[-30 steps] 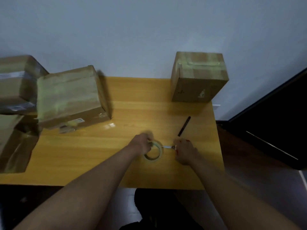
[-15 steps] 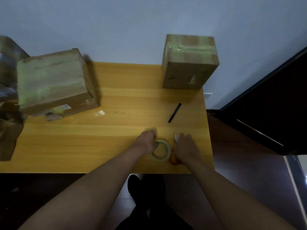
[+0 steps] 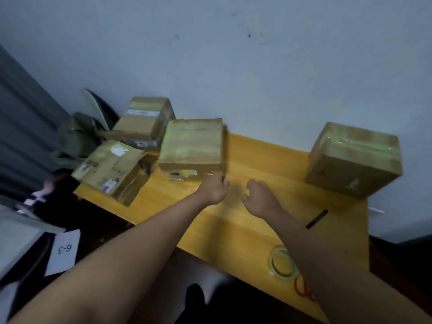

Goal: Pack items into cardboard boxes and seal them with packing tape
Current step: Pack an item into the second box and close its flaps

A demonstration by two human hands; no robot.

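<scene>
Both hands have left the tape roll, which they were working a second ago with scissors, and now reach across the counter toward the taped box at its left end. The roll lies flat near the counter's front edge, partly under the right forearm, with the red scissor handles just beside it. A dark pen lies further back on the right.

The left hand is just short of the box's near lower corner, its grip loosely curled and holding nothing; blur makes it impossible to say whether a fingertip touches the cardboard. The right hand hovers over bare wood a little to the right, its grip likewise relaxed and empty.

A second sealed box stands well apart at the counter's right rear, against the wall. Off the left end, two more boxes are piled beside a green bag, and a paper sheet marked "6-3" lies on the floor.

With the tools set down and the view swung left, the cutting appears finished. The likely next move is to take hold of the taped box, either to shift it aside or to turn it for another strip.
</scene>
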